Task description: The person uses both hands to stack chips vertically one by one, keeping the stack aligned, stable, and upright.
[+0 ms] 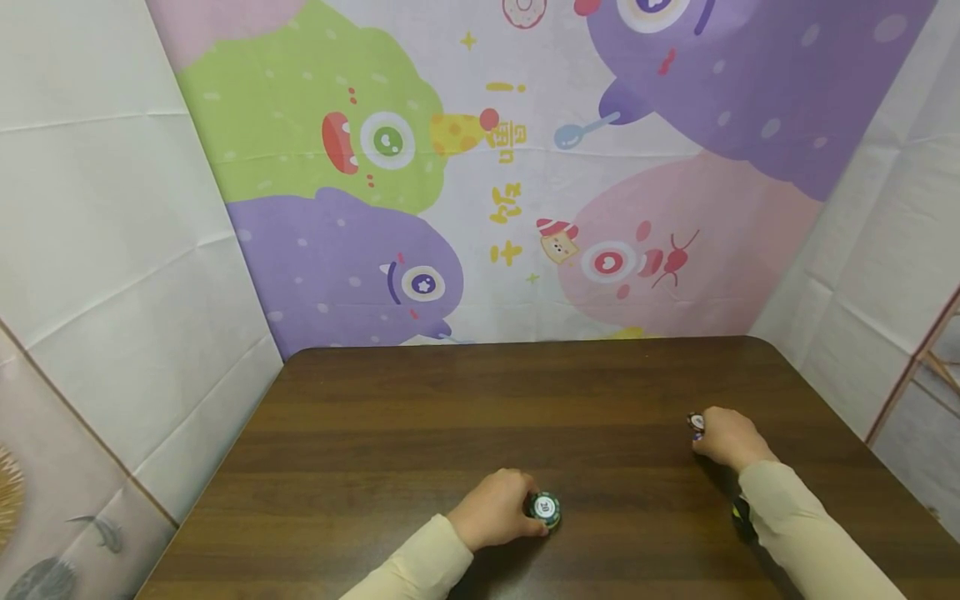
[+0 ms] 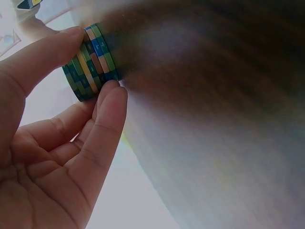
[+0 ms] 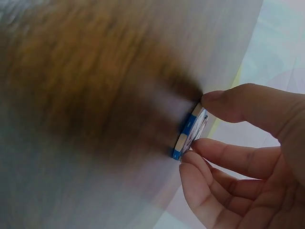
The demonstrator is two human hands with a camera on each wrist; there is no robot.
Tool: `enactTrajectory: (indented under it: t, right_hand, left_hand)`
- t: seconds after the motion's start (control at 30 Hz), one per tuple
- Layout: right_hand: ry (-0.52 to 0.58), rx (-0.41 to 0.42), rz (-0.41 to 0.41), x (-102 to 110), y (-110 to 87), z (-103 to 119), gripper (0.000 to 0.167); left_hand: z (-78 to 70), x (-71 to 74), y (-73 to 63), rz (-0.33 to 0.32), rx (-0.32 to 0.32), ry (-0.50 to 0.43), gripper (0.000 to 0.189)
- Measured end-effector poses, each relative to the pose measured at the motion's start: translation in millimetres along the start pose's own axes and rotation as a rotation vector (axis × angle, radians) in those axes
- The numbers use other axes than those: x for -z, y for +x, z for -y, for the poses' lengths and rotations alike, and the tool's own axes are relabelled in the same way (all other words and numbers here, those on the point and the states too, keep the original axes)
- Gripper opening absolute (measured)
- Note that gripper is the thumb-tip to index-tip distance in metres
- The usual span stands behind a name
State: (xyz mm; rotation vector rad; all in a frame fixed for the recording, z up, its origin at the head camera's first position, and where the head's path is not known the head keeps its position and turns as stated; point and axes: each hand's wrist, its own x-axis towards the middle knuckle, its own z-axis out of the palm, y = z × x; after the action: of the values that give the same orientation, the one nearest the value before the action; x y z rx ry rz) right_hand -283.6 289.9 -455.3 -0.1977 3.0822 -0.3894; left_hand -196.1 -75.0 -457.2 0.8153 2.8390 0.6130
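Note:
In the head view my left hand [image 1: 498, 510] holds a short stack of poker chips [image 1: 545, 509] low over the table, a green chip with a white centre on top. The left wrist view shows the thumb and fingertips gripping the sides of this stack [image 2: 90, 64], with green, blue and pale edges. Farther right, my right hand [image 1: 733, 437] pinches a blue-and-cream poker chip [image 3: 188, 131] between thumb and fingertips. A dark-rimmed chip [image 1: 696, 421] with a white centre shows at those fingertips in the head view. The fingers partly hide the chips in both hands.
The brown wooden table [image 1: 420, 408] has rounded far corners. Behind it hangs a cloth [image 1: 517, 308] printed with cartoon monsters, and pale cloth walls [image 1: 135, 225] stand at both sides. Under the right sleeve a small black thing [image 1: 742, 518] with a yellow-green mark shows.

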Motion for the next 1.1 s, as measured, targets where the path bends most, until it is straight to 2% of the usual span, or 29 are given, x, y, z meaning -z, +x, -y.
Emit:
enactTrajectory:
  t: [0.57, 0.9, 1.0, 1.1]
  right_hand:
    - [0.030, -0.040, 0.024, 4.2, -7.4, 9.5, 0.027]
    - [0.096, 0.068, -0.036, 4.1, -10.9, 29.3, 0.034]
    - [0.119, 0.101, -0.045, 3.8, -10.9, 37.2, 0.029]
    - [0.133, 0.132, -0.046, 5.0, -11.6, 46.7, 0.016]
  left_hand:
    - [0.1, -0.2, -0.7, -0.010, -0.004, 0.008, 0.030]
    - [-0.2, 0.3, -0.2, -0.009, -0.010, 0.013, 0.030]
    - [-0.4, 0.7, -0.3, -0.005, -0.007, 0.006, 0.030]
    - [-0.4, 0.9, -0.3, -0.001, -0.003, 0.005, 0.031]
